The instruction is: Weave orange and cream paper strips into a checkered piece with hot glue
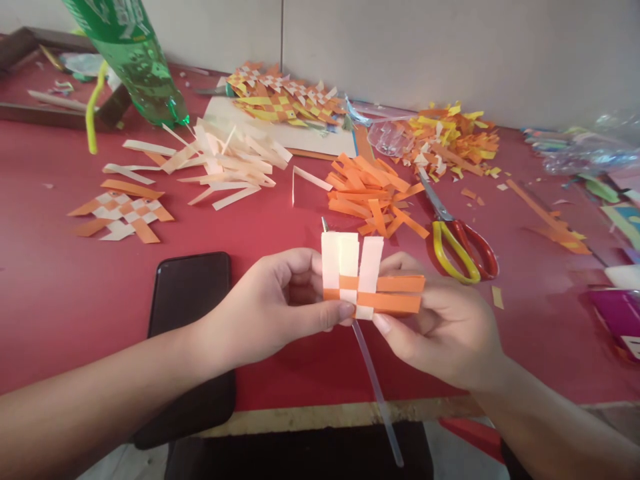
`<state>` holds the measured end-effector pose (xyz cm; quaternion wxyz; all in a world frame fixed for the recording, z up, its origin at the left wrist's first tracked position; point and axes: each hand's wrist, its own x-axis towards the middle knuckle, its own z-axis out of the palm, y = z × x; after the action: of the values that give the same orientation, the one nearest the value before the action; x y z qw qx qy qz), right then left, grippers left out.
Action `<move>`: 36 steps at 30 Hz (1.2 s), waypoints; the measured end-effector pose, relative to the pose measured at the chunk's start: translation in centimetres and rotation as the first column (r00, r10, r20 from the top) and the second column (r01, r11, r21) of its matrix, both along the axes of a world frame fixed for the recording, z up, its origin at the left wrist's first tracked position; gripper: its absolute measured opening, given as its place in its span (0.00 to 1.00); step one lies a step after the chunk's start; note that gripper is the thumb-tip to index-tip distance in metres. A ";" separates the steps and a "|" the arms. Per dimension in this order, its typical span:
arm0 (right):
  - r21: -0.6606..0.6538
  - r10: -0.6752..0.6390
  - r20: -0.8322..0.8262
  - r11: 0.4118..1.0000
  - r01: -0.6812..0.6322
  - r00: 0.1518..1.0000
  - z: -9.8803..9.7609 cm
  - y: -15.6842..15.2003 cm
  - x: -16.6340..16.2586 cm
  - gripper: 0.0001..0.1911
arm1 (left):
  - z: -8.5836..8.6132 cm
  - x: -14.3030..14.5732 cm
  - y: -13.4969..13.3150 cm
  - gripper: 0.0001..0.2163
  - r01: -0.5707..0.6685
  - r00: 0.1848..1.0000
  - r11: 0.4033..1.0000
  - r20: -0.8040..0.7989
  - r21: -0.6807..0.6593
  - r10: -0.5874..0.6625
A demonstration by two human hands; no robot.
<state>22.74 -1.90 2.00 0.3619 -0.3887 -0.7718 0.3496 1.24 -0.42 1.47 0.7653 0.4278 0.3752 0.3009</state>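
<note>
Red table [50, 280] is carrying heavy clutter: white strips [225, 160], orange strips [370, 193], scissors [460, 243], phone [193, 293] and bottle [135, 53]. Both hands are working above its near edge, holding a small weave [367, 283] of white and orange paper. Risk 1: weave is looking loose, w/ only a few strips interlaced and long free ends; if either pinch is easing, strips are likely sliding out of mesh. Risk 2: thin paper is risking creases or tears if fingers are pressing too hard or hands are pulling apart. Risk 3: clear straw [375, 380] is lying under weave and overhanging table edge; cannot tell if it is touching the paper, and a nudge could be sending it off. Grip: left hand [270, 310] is pinching weave's lower-left edge, thumb and finger closed on it. Right hand [445, 327] is clamping lower-right part, thumb on top, orange ends resting across its fingers. Weave is sitting between both hands, off the table, white ends standing up above both pinches.
</note>
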 end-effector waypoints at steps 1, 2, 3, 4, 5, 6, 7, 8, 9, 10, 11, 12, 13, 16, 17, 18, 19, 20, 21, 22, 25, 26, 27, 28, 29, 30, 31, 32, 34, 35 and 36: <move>0.009 0.002 0.007 1.000 -0.002 1.000 0.0 0.0 0.0 0.17 | 0.0 0.0 0.0 0.13 0.008 1.000 1.000 0.002 0.000 -0.008; 0.023 0.003 0.014 1.000 -0.003 1.000 0.0 0.0 0.0 0.17 | 0.0 0.0 0.0 0.13 0.014 1.000 1.000 0.007 -0.002 -0.014; 0.040 0.003 0.020 0.999 -0.004 1.000 0.1 0.0 0.0 0.17 | 0.0 0.0 -0.1 0.13 0.017 1.000 1.000 0.010 0.000 -0.017; 0.057 0.008 0.029 0.998 -0.009 1.000 0.2 0.0 0.1 0.17 | 0.1 0.0 -0.1 0.12 0.016 1.000 1.000 0.012 0.005 -0.016; 0.073 0.013 0.041 0.997 -0.016 0.999 0.3 0.0 0.1 0.17 | 0.1 -0.1 -0.1 0.10 0.010 1.000 1.000 0.011 0.015 -0.010; 0.087 0.020 0.059 0.996 -0.025 0.998 0.4 0.0 0.1 0.16 | 0.2 -0.1 -0.1 0.09 -0.001 1.000 1.000 0.015 0.026 0.001; 0.100 0.025 0.086 0.994 -0.034 0.996 0.5 0.0 0.2 0.15 | 0.3 -0.1 -0.1 0.08 -0.015 1.000 0.999 0.018 0.036 0.014; 0.120 0.024 0.123 0.992 -0.039 0.992 0.6 0.0 0.3 0.14 | 0.3 -0.1 0.0 0.07 -0.033 0.999 0.999 0.023 0.042 0.032; 0.153 0.010 0.168 0.988 -0.036 0.986 0.6 0.1 0.4 0.14 | 0.3 -0.1 0.0 0.06 -0.053 0.998 0.998 0.032 0.045 0.051; 0.198 -0.021 0.223 0.980 -0.025 0.975 0.6 0.2 0.5 0.15 | 0.3 -0.1 0.0 0.05 -0.077 0.996 0.996 0.045 0.044 0.075; 0.253 -0.065 0.286 0.967 -0.010 0.956 0.5 0.3 0.7 0.18 | 0.3 -0.2 0.1 0.05 -0.104 0.993 0.994 0.056 0.041 0.102; 0.303 -0.113 0.360 0.953 -0.002 0.926 0.3 0.4 0.9 0.21 | 0.2 -0.2 0.1 0.04 -0.133 0.989 0.990 0.064 0.037 0.130; 0.339 -0.155 0.431 0.941 0.000 0.889 0.2 0.6 1.1 0.23 | 0.1 -0.3 0.2 0.04 -0.160 0.985 0.987 0.070 0.030 0.157; 0.315 -0.175 0.592 0.949 -0.026 0.787 -0.3 0.9 1.5 0.25 | -0.1 -0.5 0.3 0.05 -0.230 0.970 0.973 0.083 -0.008 0.230; 0.283 -0.156 0.616 0.959 -0.032 0.772 -0.4 0.9 1.6 0.25 | -0.2 -0.5 0.4 0.06 -0.251 0.964 0.968 0.088 -0.025 0.252; 0.251 -0.137 0.630 0.967 -0.033 0.764 -0.5 0.9 1.7 0.24 | -0.2 -0.6 0.4 0.07 -0.272 0.957 0.962 0.095 -0.038 0.274; 0.223 -0.124 0.643 0.974 -0.030 0.756 -0.6 0.8 1.8 0.24 | -0.2 -0.6 0.4 0.07 -0.289 0.951 0.956 0.101 -0.049 0.293; 0.200 -0.114 0.660 0.979 -0.027 0.743 -0.6 0.7 1.9 0.24 | -0.1 -0.6 0.5 0.08 -0.306 0.945 0.950 0.107 -0.054 0.310; 0.184 -0.107 0.677 0.983 -0.026 0.728 -0.7 0.6 2.0 0.25 | -0.1 -0.6 0.5 0.08 -0.319 0.940 0.946 0.112 -0.054 0.323; 0.176 -0.106 0.692 0.984 -0.025 0.714 -0.8 0.5 2.1 0.26 | -0.1 -0.6 0.6 0.08 -0.331 0.935 0.942 0.116 -0.052 0.335; 0.201 -0.127 0.707 0.979 -0.026 0.696 -0.9 0.2 3.0 0.28 | 0.0 -0.6 0.8 0.07 -0.386 0.913 0.920 0.117 -0.070 0.392; 0.228 -0.150 0.702 0.974 -0.020 0.696 -0.9 0.1 3.5 0.27 | 0.1 -0.7 0.8 0.07 -0.412 0.900 0.907 0.113 -0.088 0.420; 0.262 -0.184 0.695 0.965 -0.007 0.695 -0.8 0.0 4.3 0.26 | 0.1 -0.7 0.9 0.07 -0.424 0.895 0.901 0.112 -0.092 0.433; 0.300 -0.225 0.690 0.954 0.011 0.688 -0.7 0.0 5.3 0.25 | 0.1 -0.7 0.9 0.08 -0.436 0.889 0.896 0.112 -0.091 0.444; 0.339 -0.278 0.690 0.940 0.042 0.669 -0.5 0.0 6.5 0.24 | 0.1 -0.8 1.0 0.08 -0.440 0.887 0.893 0.112 -0.091 0.448; 0.376 -0.336 0.692 0.923 0.078 0.639 -0.3 0.0 7.9 0.23 | 0.0 -0.8 1.0 0.08 -0.443 0.886 0.892 0.113 -0.090 0.451; 0.395 -0.390 0.711 0.910 0.127 0.585 -0.1 0.1 9.5 0.23 | 0.0 -0.8 1.1 0.08 -0.441 0.886 0.893 0.113 -0.091 0.450; 0.408 -0.450 0.733 0.891 0.200 0.510 0.0 0.3 11.2 0.22 | -0.1 -0.8 1.1 0.08 -0.441 0.886 0.893 0.114 -0.094 0.450; 0.431 -0.526 0.733 0.850 0.303 0.431 0.4 0.8 14.7 0.20 | -0.3 -0.8 1.2 0.10 -0.442 0.885 0.891 0.114 -0.101 0.452; 0.438 -0.551 0.733 0.831 0.343 0.399 0.5 1.2 16.3 0.20 | -0.5 -0.8 1.2 0.10 -0.445 0.884 0.890 0.112 -0.104 0.455; 0.440 -0.570 0.734 0.813 0.381 0.368 0.5 1.5 17.8 0.21 | -0.6 -0.8 1.2 0.10 -0.445 0.884 0.889 0.109 -0.108 0.455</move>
<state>40.57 -0.40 2.52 0.0649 -0.6756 -0.7300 -0.0808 0.49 0.82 0.84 0.7141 0.2774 0.4249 0.4823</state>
